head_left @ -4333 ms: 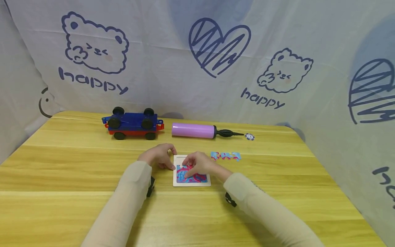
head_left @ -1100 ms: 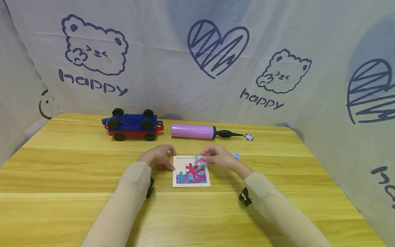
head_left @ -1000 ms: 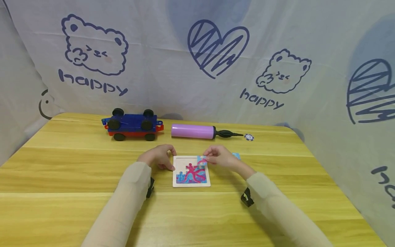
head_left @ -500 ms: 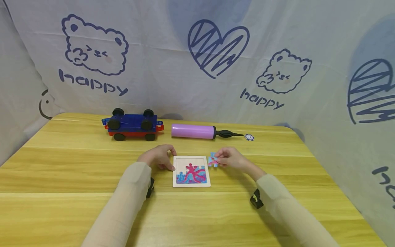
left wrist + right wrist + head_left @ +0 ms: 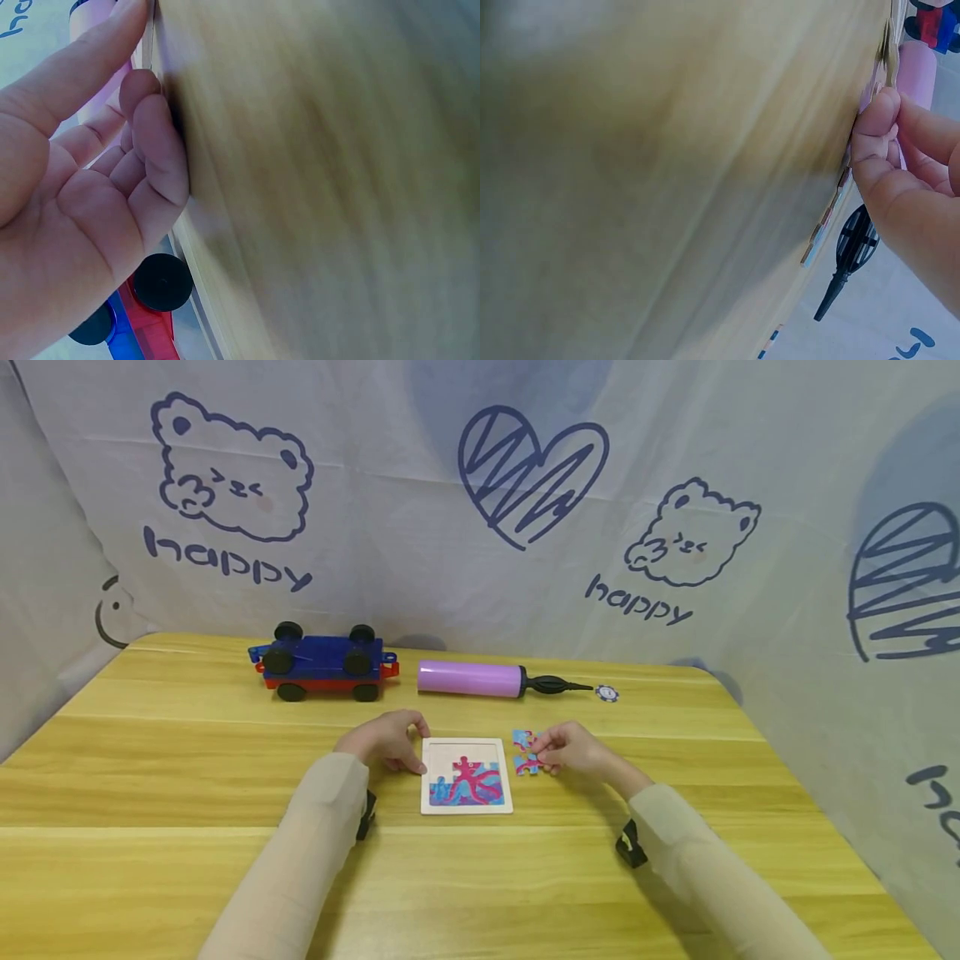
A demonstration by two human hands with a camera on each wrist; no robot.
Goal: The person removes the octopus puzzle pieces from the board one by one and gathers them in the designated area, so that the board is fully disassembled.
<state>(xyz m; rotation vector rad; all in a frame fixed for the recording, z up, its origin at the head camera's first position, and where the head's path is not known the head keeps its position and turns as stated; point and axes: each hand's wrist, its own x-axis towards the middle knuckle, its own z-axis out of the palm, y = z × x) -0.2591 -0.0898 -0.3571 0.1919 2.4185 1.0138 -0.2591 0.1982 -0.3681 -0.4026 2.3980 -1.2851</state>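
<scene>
A white-framed puzzle tray [image 5: 467,811] lies mid-table, its lower part filled with an octopus picture and its upper part showing bare board. My left hand [image 5: 386,742] holds the tray by its top-left corner, thumb at the left edge and index finger at the top. Just right of the tray, my right hand [image 5: 576,750] pinches a blue-and-pink puzzle piece [image 5: 527,766] between thumb and index finger. In the right wrist view this held piece [image 5: 889,56] appears edge-on. Another puzzle piece [image 5: 522,739] lies behind it, partly covered by my fingers.
At the back left stands a blue-and-red toy vehicle [image 5: 322,656] with black wheels, some pointing up. A purple hand pump [image 5: 469,678] with a black nozzle lies behind the tray. Beside its tip sits a round blue-and-white chip [image 5: 607,693]. A white printed curtain [image 5: 405,543] hangs behind the table.
My right hand has drawn the puzzle piece from over the tray's top-right corner out to the right, then slightly toward me. A loose piece behind shows again. My left hand stays put.
</scene>
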